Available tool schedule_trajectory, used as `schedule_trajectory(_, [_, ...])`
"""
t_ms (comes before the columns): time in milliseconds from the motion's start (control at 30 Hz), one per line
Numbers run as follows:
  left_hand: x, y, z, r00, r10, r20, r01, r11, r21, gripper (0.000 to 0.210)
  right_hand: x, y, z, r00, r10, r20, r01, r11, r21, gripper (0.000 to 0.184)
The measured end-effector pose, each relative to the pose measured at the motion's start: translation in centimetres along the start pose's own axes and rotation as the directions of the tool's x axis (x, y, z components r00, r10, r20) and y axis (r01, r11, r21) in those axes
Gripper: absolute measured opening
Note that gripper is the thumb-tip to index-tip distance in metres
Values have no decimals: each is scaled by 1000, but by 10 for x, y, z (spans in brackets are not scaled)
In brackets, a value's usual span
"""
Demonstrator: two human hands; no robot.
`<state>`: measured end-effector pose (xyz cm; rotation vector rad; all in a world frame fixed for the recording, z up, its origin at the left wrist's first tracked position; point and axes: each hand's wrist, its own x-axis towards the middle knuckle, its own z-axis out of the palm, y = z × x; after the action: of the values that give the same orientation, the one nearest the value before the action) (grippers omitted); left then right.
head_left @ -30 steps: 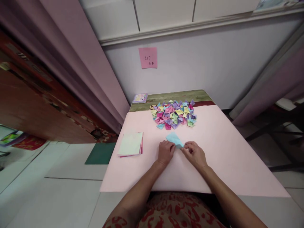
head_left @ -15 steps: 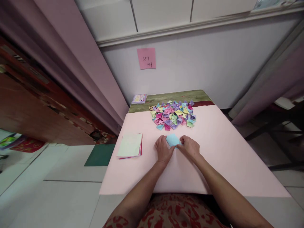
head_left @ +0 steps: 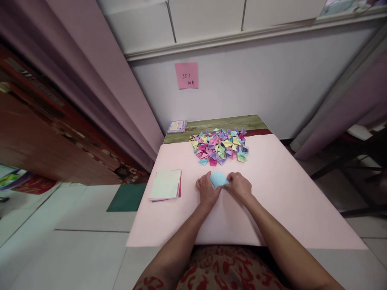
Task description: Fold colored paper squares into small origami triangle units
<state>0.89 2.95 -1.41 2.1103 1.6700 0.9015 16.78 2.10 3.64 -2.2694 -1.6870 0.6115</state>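
A light blue sheet of folding paper [head_left: 218,178] lies between my hands on the pink-covered table [head_left: 284,201]. At its left edge, my left hand [head_left: 208,189] grips it, with the thumb on the near edge. My right hand [head_left: 240,184] pinches the right corner, and its thumb meets the left thumb near the front of the paper. Just beyond is a heap of small folded paper pieces [head_left: 220,147] in pink, purple, yellow, green and blue. Left of my hands sits a stack of square paper sheets [head_left: 165,184], pale green on top.
A small pile of printed cards or packets [head_left: 177,126] rests at the table's far left corner. Behind the table stands a white wall with a pink handwritten note [head_left: 186,75]. Purple curtains [head_left: 127,80] hang on the left, beside a reddish-brown door [head_left: 60,133].
The blue paper looks more rounded on its far side and slightly bent. My right hand has shifted a little to the left; my left hand has hardly moved.
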Motion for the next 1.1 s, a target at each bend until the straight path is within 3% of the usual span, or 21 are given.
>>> schedule_trajectory(233, [0,0,-2,1000,4,23,-4,1000,-23,71,-1,2,4,995,82,53,-88,988,123,37])
schedule_trajectory(400, [1,3,-4,1000,-3,18,4,1000,-30,70,-4,4,3,991,94,94,-102,991,83,23])
schedule_trajectory(633, [1,6,-7,998,-53,24,55,992,-109,67,-17,3,6,999,-25,-43,28,997,77,16])
schedule_trajectory(767, [2,8,-9,994,-97,53,107,959,-261,53,-19,8,10,997,13,-82,3,982,190,18])
schedule_trajectory(833, [3,10,-9,986,-120,117,158,900,-407,41,-17,11,11,997,38,-62,-16,948,319,24])
schedule_trajectory(900, [4,13,-9,968,-149,204,243,768,-592,29,-15,13,13,998,42,-37,-16,852,522,28])
schedule_trajectory(1033, [9,23,-15,891,-226,394,454,389,-802,38,-14,15,11,998,56,23,-48,494,868,65])
schedule_trajectory(1100, [12,27,-20,853,-274,444,514,291,-807,45,-16,15,7,996,16,88,-87,396,914,72])
